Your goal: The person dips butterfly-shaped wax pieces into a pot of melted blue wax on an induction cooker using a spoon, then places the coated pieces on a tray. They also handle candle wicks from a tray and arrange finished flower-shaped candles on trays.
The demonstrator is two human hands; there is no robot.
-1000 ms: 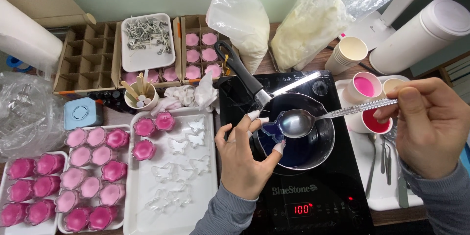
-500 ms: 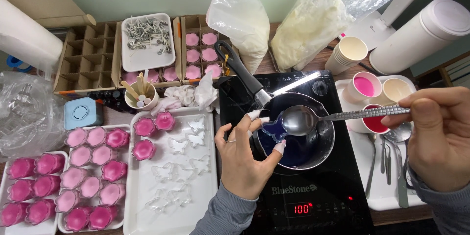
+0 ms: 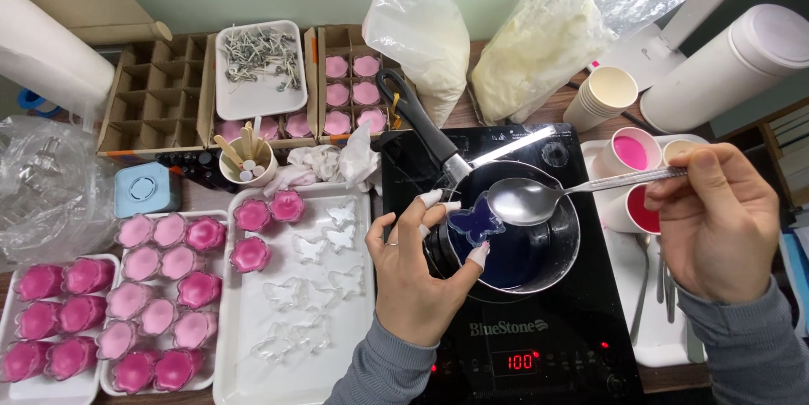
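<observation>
My left hand (image 3: 415, 274) pinches a small clear butterfly mould (image 3: 475, 221) filled with blue liquid, held over the left rim of a small metal pot (image 3: 552, 253). The pot holds dark blue liquid and sits on a black induction hob (image 3: 581, 329). My right hand (image 3: 720, 219) grips the handle of a metal spoon (image 3: 527, 201), whose bowl hovers just right of the mould, over the pot.
A white tray (image 3: 244, 346) with clear butterfly moulds and three pink flower cups lies left of the hob. More trays of pink cups (image 3: 160, 278) sit at far left. Paper cups with pink liquid (image 3: 630, 152) stand on a right tray. Wax bags (image 3: 539, 34) and a wick box (image 3: 257, 64) line the back.
The spoon has tipped and emptied beside the mould; the mould now shows full of blue. My right hand drew back leftward toward the pot.
</observation>
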